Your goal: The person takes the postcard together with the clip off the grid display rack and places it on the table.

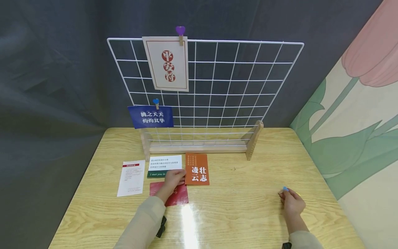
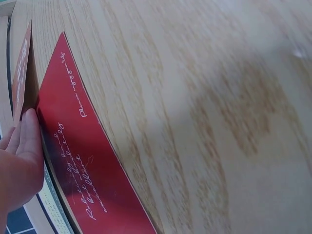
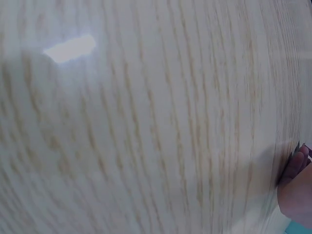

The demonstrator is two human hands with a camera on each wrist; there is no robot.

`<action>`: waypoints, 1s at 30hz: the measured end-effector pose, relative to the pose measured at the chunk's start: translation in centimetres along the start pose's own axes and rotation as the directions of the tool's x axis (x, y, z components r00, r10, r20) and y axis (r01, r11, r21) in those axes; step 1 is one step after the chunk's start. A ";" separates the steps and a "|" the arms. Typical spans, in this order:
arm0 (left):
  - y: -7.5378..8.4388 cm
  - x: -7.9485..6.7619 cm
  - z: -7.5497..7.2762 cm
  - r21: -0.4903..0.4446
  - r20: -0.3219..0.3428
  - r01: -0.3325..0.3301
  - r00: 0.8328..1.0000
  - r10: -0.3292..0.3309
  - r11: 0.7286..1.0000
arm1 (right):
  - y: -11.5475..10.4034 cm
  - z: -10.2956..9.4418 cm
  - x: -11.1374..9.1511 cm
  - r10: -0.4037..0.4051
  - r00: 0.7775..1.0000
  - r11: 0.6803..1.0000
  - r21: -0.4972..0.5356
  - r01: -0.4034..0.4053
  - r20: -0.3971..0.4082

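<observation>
An orange card [image 1: 197,169] with white characters is pinched at its left edge by my left hand [image 1: 173,180]. In the left wrist view the same orange card [image 2: 20,75] stands tilted, with the left fingertips at its lower end. Beneath the left wrist lies a red card [image 1: 177,195] with fine white script. Off to the right, my right hand [image 1: 293,201] pinches a small clothespin with a blue top [image 1: 285,188], close over the table. A bit of something yellow [image 1: 298,194] shows beside that hand, mostly hidden by it.
A white wire grid [image 1: 228,80] stands in a wooden base [image 1: 199,149] behind the hands. Clothespins hold a cream card [image 1: 155,69] and a blue card [image 1: 135,116] on it. A white-and-green card [image 1: 164,162] and a white card [image 1: 130,180] lie at left.
</observation>
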State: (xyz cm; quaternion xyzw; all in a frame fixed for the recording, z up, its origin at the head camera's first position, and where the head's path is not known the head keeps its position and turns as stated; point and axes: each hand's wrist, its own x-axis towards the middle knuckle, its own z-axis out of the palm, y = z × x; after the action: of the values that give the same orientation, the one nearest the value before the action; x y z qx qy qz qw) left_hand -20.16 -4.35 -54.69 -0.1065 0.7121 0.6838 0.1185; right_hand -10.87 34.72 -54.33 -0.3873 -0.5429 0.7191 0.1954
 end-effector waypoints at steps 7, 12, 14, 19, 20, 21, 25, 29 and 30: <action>0.1 -0.1 0.0 0.015 0.024 -0.010 1.000 0.010 1.000 | -0.1 -0.3 0.4 0.008 1.000 0.999 -0.033 -0.009 -0.023; 0.1 -0.2 0.0 0.029 0.042 -0.023 0.999 0.021 0.999 | -0.3 -0.4 0.2 0.023 0.999 0.998 -0.057 -0.024 -0.028; 0.2 -0.2 0.0 0.043 0.041 -0.019 0.999 0.017 0.999 | -0.3 -0.6 0.3 0.025 0.999 0.998 -0.061 -0.027 -0.031; 0.2 0.0 -0.1 0.054 0.027 -0.011 1.000 0.010 0.998 | -0.2 -1.1 1.4 0.036 0.997 0.997 -0.070 -0.040 -0.066; 0.2 0.1 -0.2 0.051 0.023 -0.010 1.000 0.008 0.999 | -0.1 -1.2 1.8 0.039 0.996 0.997 -0.063 -0.044 -0.077; 0.2 0.1 -0.2 0.047 0.022 -0.016 1.000 0.015 0.999 | 0.0 -1.4 2.2 0.035 0.997 0.998 -0.058 -0.039 -0.070; 0.2 0.2 -0.6 0.039 0.011 -0.008 1.000 0.007 0.999 | 1.2 -2.4 4.8 0.005 0.997 1.000 0.010 -0.004 -0.079; 0.4 0.2 -1.1 0.051 -0.002 -0.001 1.000 0.001 0.999 | 2.5 -3.3 7.0 -0.036 0.996 0.999 0.011 0.037 -0.085; 0.4 0.3 -1.2 0.049 -0.006 -0.001 1.000 0.001 0.999 | 2.7 -3.4 7.5 -0.035 0.995 0.999 0.036 0.039 -0.092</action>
State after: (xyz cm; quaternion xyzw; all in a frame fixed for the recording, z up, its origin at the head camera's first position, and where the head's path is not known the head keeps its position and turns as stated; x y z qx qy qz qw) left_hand -20.57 -5.54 -54.33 -0.1053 0.7292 0.6657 0.1184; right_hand -12.52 41.22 -59.84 -0.4061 -0.5266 0.7070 0.2407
